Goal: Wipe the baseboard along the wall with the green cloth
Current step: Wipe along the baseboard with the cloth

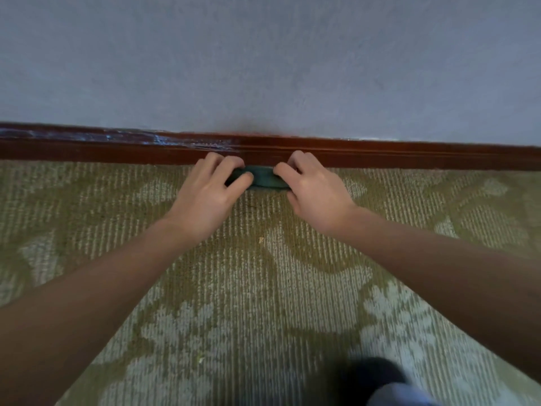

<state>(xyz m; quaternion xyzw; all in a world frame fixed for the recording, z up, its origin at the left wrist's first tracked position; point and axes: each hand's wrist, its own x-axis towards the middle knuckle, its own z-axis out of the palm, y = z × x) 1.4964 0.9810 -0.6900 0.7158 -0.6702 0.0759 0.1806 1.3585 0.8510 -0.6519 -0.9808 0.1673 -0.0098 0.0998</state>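
Dark red-brown wood, the baseboard (pixel 87 150) shows wet-looking streaks along its left stretch, so you are probably mid-wipe and gathering the cloth. Your left hand (pixel 205 194) curls its fingers round one end of the green cloth (pixel 265 178), which is bunched at the baseboard's foot where it meets the carpet (pixel 175 288). Your right hand (pixel 317 194) pinches the other end. Next, raise the cloth onto the dull stretch to the right and press it flat. Nothing blocks that run. A blurred dark shape (pixel 377 373), likely your foot, sits well apart.
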